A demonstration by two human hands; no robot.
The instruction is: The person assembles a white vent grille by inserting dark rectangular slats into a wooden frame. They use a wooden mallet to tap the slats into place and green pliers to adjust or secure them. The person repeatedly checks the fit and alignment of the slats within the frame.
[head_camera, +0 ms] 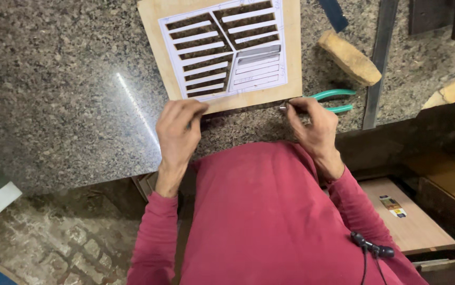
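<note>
A square plywood board [291,63] lies on the speckled granite counter [69,84], with white paper glued on it and several slots cut through in a slatted pattern. My left hand [177,132] rests on the board's near edge, its fingers curled over it. My right hand [314,124] pinches a small thin metal piece [283,107] right at the board's near right corner. Green-handled pliers [335,95] lie just beyond my right hand, touching nothing that I hold.
A tan wooden block [350,58] and a long metal ruler [379,58] lie right of the board. More wood pieces sit at the far right. Below the counter's edge are a brick floor [53,237] and a flat wooden panel [412,216]. My red sleeves fill the foreground.
</note>
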